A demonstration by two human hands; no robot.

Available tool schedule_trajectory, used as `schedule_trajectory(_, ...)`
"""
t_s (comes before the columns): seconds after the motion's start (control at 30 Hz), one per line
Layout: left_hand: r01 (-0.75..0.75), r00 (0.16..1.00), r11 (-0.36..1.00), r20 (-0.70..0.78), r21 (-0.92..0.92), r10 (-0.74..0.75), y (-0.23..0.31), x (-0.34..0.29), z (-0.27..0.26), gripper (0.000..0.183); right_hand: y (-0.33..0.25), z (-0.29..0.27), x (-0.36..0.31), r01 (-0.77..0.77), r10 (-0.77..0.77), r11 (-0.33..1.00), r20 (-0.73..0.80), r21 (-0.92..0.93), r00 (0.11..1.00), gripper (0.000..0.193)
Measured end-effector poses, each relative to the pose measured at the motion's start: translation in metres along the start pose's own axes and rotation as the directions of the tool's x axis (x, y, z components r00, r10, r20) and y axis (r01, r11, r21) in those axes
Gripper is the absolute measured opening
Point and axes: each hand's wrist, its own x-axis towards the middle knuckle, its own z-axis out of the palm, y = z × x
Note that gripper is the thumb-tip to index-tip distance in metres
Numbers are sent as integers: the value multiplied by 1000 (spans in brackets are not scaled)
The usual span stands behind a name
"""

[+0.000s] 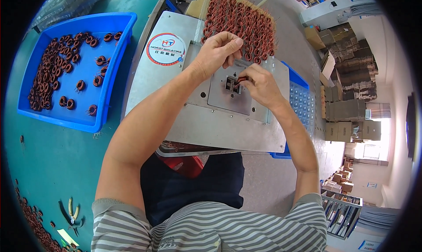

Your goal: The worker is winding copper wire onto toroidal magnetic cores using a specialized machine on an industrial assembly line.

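My right hand (263, 85) pinches a small copper-wound ring coil (242, 79) between thumb and fingers. It holds the coil at the right side of a square opening (232, 85) in the metal plate of a machine. Above and a little left of the opening, my left hand (222, 49) hovers with thumb and fingertips pressed together. What those fingers hold, if anything, is too small or hidden to make out. Just beyond both hands, many similar coils with loose wire ends (237, 21) lie in rows on a clear tray.
A blue bin (94, 124) with loose coils sits at left on the green table (52, 159). Pliers (71, 214) and more coils (37, 223) lie at lower left. Right of the machine top (198, 124) is a clear blister tray (301, 104) in a blue bin. Cardboard stacks (351, 67) stand farther right.
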Motion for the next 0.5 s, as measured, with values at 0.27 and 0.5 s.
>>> schedule_trajectory(0.27, 22, 1000, 1000, 18, 5, -22, -4, 1, -2, 29, 3, 10, 0, -224, 217, 969, 72, 101, 973, 17)
schedule_trajectory(0.5, 90, 993, 995, 79, -50, -86, -4, 2, -7, 31, -3, 33, 5, -90, 90, 996, 32, 20, 995, 14)
